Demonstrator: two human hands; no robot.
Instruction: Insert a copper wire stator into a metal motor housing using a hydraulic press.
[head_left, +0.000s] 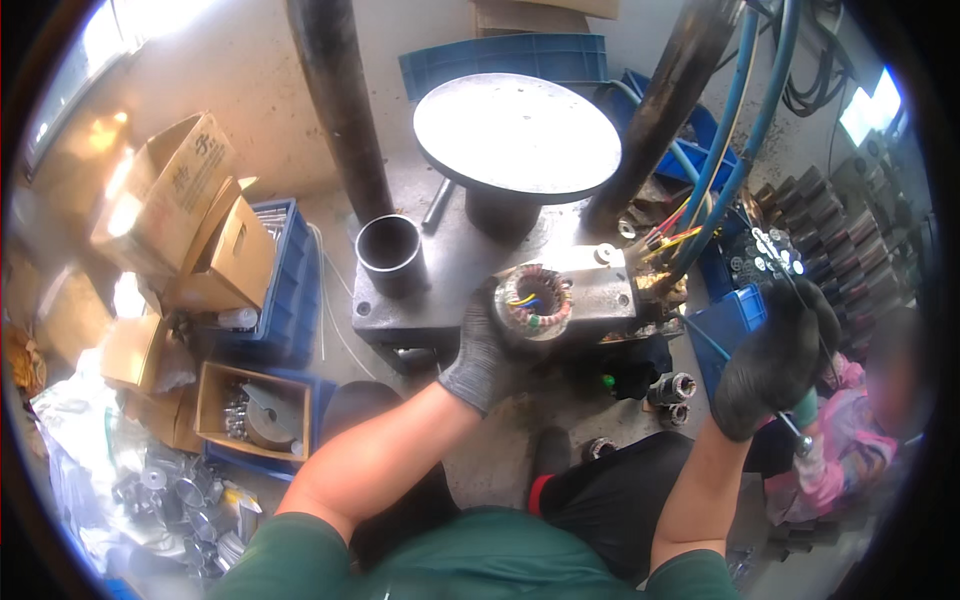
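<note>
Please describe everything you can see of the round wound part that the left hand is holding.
The motor stator is a short ring, its metal core wrapped in reddish-brown windings tied with pale lacing. Yellow and blue wires lie in its open centre. It is tilted, the opening facing up toward the camera. The gloved left hand grips its left side from below. It is held above the grey metal press base, beside a metal block.

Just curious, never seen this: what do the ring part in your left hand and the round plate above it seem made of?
Ring part: probably steel core with reddish copper-looking windings.
Round plate: likely bare steel, dull grey, faintly shiny.
</note>
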